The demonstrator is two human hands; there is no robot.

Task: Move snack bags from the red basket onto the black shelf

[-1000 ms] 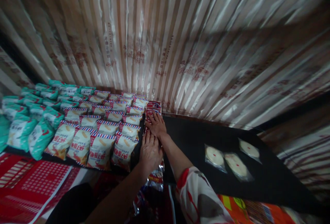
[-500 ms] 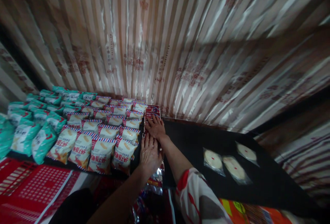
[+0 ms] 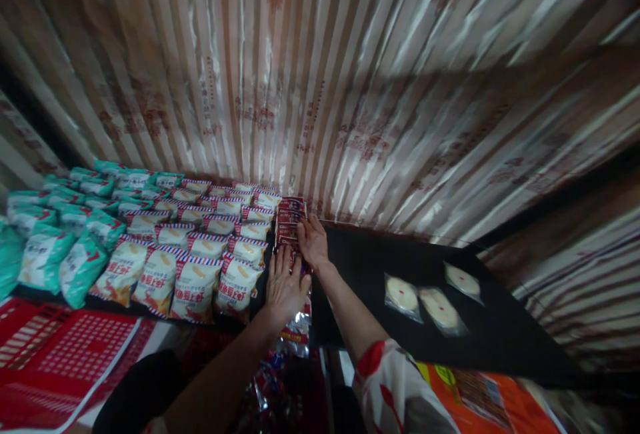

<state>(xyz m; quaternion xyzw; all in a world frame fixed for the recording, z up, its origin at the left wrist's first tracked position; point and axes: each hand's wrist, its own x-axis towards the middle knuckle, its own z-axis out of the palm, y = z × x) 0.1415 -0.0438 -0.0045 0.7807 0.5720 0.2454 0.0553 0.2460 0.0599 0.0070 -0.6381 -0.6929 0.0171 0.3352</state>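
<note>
A column of dark red packets [image 3: 291, 209] lies flat on a black shelf top [image 3: 350, 274]. My left hand [image 3: 287, 287] rests palm down on the nearer packets, its fingers spread and pointing away from me. Farther along, my right hand [image 3: 313, 242] is at the column's right edge, its fingers extended and touching the packets. Neither hand grips anything that I can see. Below my left wrist, a shiny clear and red end of a packet [image 3: 295, 337] hangs near the front edge.
White snack bags [image 3: 235, 287] with red and blue trim stand in rows on the left, teal bags [image 3: 47, 254] beyond them. Flat clear-wrapped round items [image 3: 401, 296] lie on the right. A red basket [image 3: 75, 354] and an orange package [image 3: 480, 394] are at the front.
My right hand has slid from on top of the packets to their right edge, uncovering several of them. My left hand remains on the column. The view has shifted slightly.
</note>
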